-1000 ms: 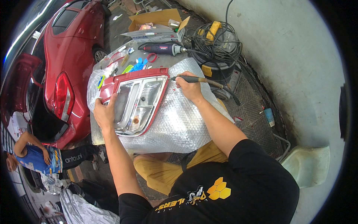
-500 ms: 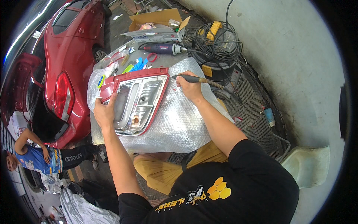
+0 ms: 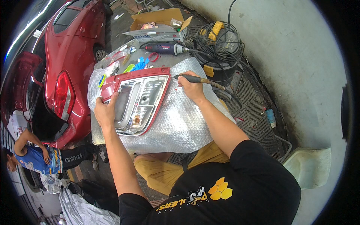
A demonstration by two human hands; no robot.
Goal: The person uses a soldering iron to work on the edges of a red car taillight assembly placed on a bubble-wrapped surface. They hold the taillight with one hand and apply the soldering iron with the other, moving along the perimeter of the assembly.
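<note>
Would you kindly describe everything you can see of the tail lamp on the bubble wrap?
The tail lamp is a removed car unit: red plastic frame, clear lens, silvery reflector chambers, one small amber bulb. It lies face up on bubble wrap. The left hand grips its left edge; the right hand holds a pen-like tool with the tip at its upper right corner.

- The bench (image 3: 95, 137) is almost wholly hidden under the bubble wrap (image 3: 180, 120); only a strip of its left edge shows.
- The left hand (image 3: 105, 111) covers the lower left corner of the tail light (image 3: 137, 99).
- The right hand (image 3: 192, 88) hides the middle of the pen-shaped tool (image 3: 187, 78); its tip at the light's edge is too small to make out.
- The small items (image 3: 131, 62) behind the light are too tiny and jumbled to tell apart.
- The red car (image 3: 71, 48) is bent and cut off by the dark rim.
- The crouching person (image 3: 33, 157) is partly cut off at the left.
</note>
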